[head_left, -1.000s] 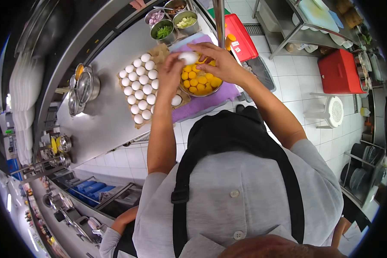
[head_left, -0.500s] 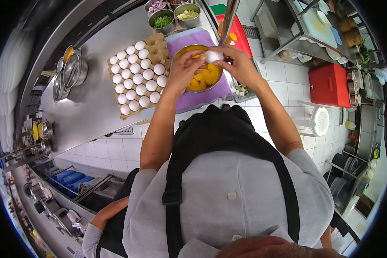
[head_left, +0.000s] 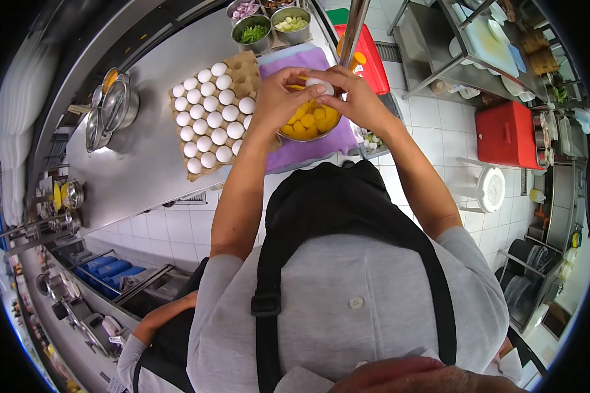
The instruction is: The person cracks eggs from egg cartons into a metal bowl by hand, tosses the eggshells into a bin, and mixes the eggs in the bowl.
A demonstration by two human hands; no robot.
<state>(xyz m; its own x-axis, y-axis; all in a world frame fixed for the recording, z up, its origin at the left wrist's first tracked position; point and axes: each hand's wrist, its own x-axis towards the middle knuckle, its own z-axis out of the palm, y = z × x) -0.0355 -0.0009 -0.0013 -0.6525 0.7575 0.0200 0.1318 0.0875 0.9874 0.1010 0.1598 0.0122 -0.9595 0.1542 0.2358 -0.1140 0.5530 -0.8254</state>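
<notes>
Both of my hands hold one white egg (head_left: pixel 319 86) between them above a metal bowl of cracked eggs. My left hand (head_left: pixel 282 98) presses its fingers on the egg's left side. On the other side my right hand (head_left: pixel 354 97) has its fingers and thumb around the shell. Many whole yolks (head_left: pixel 311 122) lie in the bowl (head_left: pixel 297 138), which rests on a purple cloth (head_left: pixel 295 152). Left of the bowl, a cardboard tray (head_left: pixel 246 65) carries rows of white eggs (head_left: pixel 214 120), with several bare pockets at its upper right corner.
Metal containers of chopped green (head_left: pixel 253 34), pale and purple vegetables stand beyond the cloth. Metal pots (head_left: pixel 121 108) sit on the steel counter (head_left: pixel 157 157) at left. A metal post (head_left: pixel 354 33) rises right of the bowl. Another person's arm (head_left: pixel 167 314) shows at lower left.
The view has shifted, moving the tray leftward in the picture. The egg has stayed in my hands over the bowl, and both hands have closed in around it.
</notes>
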